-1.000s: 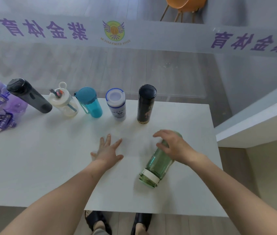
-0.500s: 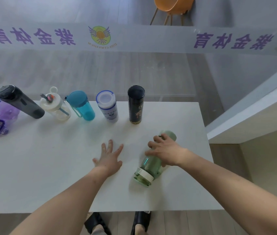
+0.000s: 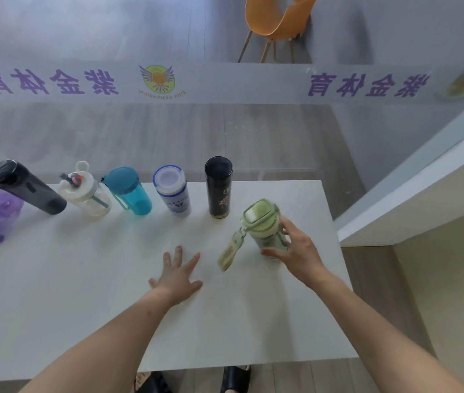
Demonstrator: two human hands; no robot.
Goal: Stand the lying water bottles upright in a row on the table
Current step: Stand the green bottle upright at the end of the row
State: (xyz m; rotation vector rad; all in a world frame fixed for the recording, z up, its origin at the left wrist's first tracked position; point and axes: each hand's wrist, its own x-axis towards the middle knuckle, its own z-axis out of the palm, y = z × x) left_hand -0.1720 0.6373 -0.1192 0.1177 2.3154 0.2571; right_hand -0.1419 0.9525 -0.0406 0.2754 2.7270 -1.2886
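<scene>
Basically right hand (image 3: 299, 251) grips green bottle (image 3: 260, 219) centre-right, lid up, to seat it beside black bottle (image 3: 218, 188); left hand (image 3: 178, 275) spread flat on table (image 3: 83, 279) (bracing, probably).

The left edge cuts off the purple bottle (image 3: 4, 207); the green bottle (image 3: 259, 218) is blurred.

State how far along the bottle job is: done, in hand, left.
Done: bottles from the grey bottle to the black bottle stand in a row. In hand: the right hand holds the green bottle about upright. Left: set it beside the black one; none lies flat.
</scene>
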